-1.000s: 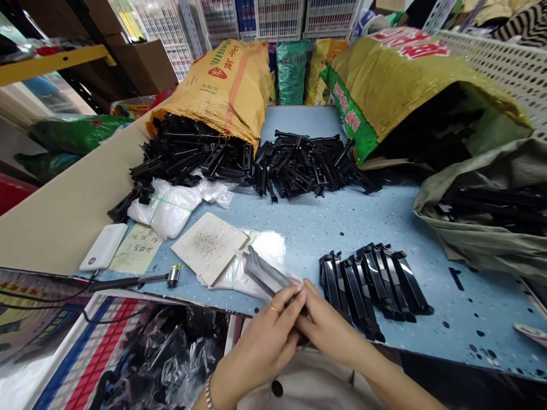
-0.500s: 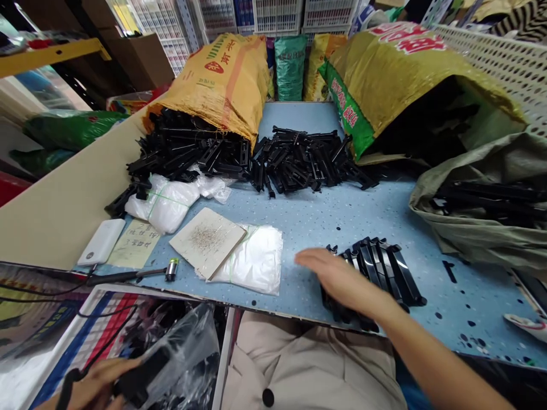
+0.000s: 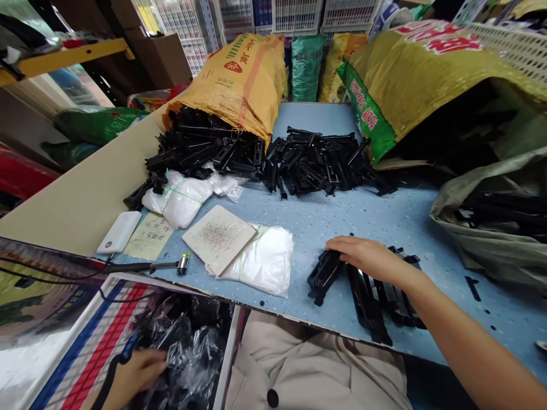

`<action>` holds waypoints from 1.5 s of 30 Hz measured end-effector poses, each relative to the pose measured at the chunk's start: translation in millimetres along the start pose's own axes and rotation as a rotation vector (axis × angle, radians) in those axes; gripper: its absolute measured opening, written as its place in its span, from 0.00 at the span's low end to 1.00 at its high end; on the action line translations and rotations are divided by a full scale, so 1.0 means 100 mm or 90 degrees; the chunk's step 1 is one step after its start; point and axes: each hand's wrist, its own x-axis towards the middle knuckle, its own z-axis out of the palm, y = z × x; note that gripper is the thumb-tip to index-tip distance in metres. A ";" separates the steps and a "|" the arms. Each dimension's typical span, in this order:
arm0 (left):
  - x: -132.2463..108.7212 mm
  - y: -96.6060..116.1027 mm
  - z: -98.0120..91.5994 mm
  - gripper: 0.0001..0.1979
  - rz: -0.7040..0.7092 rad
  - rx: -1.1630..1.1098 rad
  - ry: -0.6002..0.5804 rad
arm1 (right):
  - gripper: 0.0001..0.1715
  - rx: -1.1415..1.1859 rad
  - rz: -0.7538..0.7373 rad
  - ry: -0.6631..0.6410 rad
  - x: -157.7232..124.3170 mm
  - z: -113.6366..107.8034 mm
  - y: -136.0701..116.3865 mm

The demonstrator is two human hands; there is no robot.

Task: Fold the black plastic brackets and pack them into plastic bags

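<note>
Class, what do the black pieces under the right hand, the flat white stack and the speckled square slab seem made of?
Black pieces: probably moulded plastic, glossy with bright streaks; painted metal possible.
White stack: likely thin plastic film, given its creases and sheen.
Square slab: pale, mostly dull face; wood or tile, unclear.

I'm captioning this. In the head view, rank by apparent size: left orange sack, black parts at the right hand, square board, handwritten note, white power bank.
Left orange sack
Black parts at the right hand
Square board
Handwritten note and white power bank: too alike to rank
</note>
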 end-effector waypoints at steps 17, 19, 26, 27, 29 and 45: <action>1.61 1.51 1.01 0.10 0.201 -0.256 0.118 | 0.17 0.930 0.255 0.124 0.10 0.52 -0.75; 1.64 1.49 1.01 0.11 0.199 -0.292 0.116 | 0.16 1.045 0.250 0.108 0.20 0.58 -0.89; 1.57 1.47 1.04 0.05 0.236 -0.281 0.164 | 0.17 1.182 0.233 0.092 0.61 0.84 -1.19; 1.54 1.46 1.01 0.04 0.249 -0.263 0.168 | 0.17 1.168 0.258 0.120 0.64 0.85 -1.19; 1.47 1.44 0.93 0.07 0.275 -0.218 0.177 | 0.16 1.143 0.292 0.167 0.61 0.84 -1.17; 0.86 1.58 0.88 0.31 0.599 -0.028 -0.021 | 0.14 1.253 0.318 -0.082 0.24 1.15 -1.08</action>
